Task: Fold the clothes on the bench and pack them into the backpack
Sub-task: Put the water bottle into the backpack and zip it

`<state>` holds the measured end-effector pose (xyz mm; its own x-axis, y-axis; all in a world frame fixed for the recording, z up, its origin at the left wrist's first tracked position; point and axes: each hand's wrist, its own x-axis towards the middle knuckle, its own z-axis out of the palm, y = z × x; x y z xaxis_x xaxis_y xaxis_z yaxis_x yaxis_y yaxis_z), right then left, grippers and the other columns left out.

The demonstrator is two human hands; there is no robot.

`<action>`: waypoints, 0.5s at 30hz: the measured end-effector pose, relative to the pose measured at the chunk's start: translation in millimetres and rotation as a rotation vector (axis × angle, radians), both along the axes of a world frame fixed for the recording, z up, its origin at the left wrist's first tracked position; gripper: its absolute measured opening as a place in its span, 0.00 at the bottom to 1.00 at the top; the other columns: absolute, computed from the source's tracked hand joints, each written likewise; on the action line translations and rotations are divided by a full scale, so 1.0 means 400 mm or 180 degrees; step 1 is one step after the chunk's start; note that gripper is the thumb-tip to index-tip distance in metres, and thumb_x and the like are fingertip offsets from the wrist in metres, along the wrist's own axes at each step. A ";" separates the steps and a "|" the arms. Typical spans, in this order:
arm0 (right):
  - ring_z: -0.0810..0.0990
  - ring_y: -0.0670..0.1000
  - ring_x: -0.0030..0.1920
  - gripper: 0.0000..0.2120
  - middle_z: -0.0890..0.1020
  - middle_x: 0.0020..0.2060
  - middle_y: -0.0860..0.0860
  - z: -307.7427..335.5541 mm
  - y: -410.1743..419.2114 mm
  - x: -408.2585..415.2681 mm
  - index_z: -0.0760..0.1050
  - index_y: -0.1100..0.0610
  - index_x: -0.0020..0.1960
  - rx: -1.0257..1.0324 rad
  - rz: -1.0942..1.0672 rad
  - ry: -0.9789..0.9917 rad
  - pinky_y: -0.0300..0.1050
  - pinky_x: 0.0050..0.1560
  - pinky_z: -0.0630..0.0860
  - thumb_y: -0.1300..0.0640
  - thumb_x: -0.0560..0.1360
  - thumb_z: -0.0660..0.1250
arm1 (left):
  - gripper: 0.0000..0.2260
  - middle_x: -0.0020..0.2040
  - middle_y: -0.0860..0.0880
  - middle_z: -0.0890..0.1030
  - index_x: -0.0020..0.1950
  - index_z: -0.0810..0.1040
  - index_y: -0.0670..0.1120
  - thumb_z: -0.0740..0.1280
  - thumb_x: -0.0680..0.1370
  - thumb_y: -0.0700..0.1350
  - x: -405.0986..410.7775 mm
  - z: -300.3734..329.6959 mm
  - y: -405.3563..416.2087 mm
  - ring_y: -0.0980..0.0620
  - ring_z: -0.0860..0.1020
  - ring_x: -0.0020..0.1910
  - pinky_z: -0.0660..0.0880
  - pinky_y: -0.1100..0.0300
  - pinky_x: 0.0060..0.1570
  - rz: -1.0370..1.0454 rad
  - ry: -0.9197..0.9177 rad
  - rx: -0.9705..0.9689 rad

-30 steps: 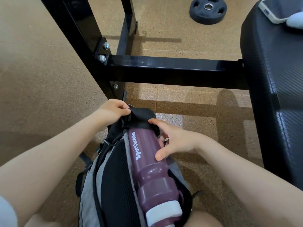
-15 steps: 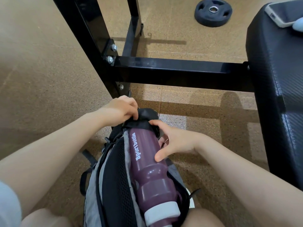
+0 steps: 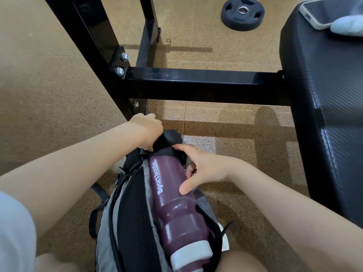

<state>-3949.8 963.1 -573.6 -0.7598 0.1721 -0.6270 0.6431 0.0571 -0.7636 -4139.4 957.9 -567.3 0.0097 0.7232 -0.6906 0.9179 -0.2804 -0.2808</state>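
Observation:
A grey and black backpack [image 3: 129,218] lies on the floor between my knees. A maroon sport bottle [image 3: 172,191] with a white cap sits in its side pocket. My left hand [image 3: 146,130] grips the black fabric at the pack's far end [image 3: 170,139]. My right hand [image 3: 204,169] rests against the bottle's right side, thumb along the bottle and index finger on the pocket's black rim; its other fingers curl behind the bottle, hidden. On the black bench [image 3: 330,107] at the right, a pale blue piece of clothing [image 3: 347,26] shows at the frame's edge.
A phone in a pale case [image 3: 322,10] lies on the bench's far end. The black steel frame [image 3: 196,83] crosses the floor just beyond the backpack. A black weight plate [image 3: 242,13] lies on the tan floor further back.
My left hand has moved slightly further over the pack's far end while gripping the black fabric. My right hand stays on the bottle. The view has shifted a little.

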 end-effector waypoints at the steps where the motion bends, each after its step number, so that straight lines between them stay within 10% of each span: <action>1: 0.74 0.45 0.47 0.52 0.69 0.45 0.41 0.000 -0.001 -0.003 0.44 0.45 0.75 0.0006 0.0011 0.0015 0.43 0.58 0.71 0.51 0.64 0.77 | 0.13 0.59 0.50 0.71 0.55 0.74 0.48 0.66 0.75 0.54 0.003 0.003 -0.001 0.48 0.66 0.59 0.64 0.59 0.46 -0.0064 0.0116 -0.0017; 15: 0.68 0.47 0.55 0.52 0.66 0.47 0.41 -0.018 -0.007 -0.028 0.45 0.45 0.75 -0.0041 -0.0038 0.0145 0.43 0.60 0.67 0.51 0.64 0.77 | 0.12 0.54 0.45 0.73 0.57 0.75 0.43 0.66 0.75 0.46 -0.013 -0.015 -0.023 0.45 0.78 0.51 0.73 0.57 0.43 0.0105 0.0052 -0.0123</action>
<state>-3960.9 960.4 -580.9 -0.7856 0.1736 -0.5939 0.6081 0.0396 -0.7928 -4144.4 948.5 -573.1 -0.0253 0.6958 -0.7178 0.9222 -0.2609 -0.2854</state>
